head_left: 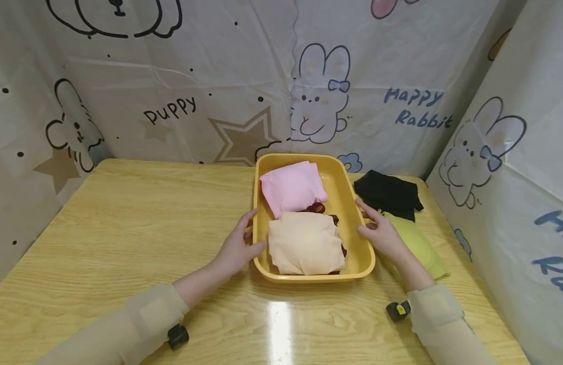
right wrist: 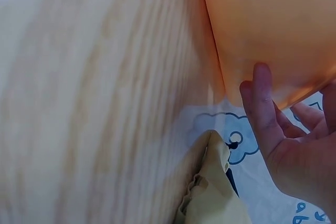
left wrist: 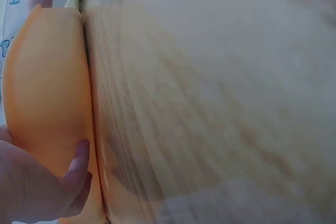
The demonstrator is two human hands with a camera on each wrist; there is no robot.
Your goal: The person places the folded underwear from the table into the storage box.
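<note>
A yellow plastic tray point(head_left: 338, 185) is between my two hands. Inside it, a pink folded cloth point(head_left: 292, 185) lies at the back and a cream folded cloth point(head_left: 306, 243) at the front, with dark red bits showing beside them. My left hand point(head_left: 237, 246) holds the tray's left side, thumb over the rim and fingers along the outer wall. On the opposite side my right hand point(head_left: 382, 232) holds it the same way. In the right wrist view, fingers point(right wrist: 262, 85) lie against the tray's outer wall.
Right of the tray, a black cloth point(head_left: 388, 192) lies behind a yellow-green cloth point(head_left: 415, 243), which is partly under my right forearm in the head view. The wooden table point(head_left: 162, 213) meets printed curtains point(head_left: 172, 76) at the back and sides.
</note>
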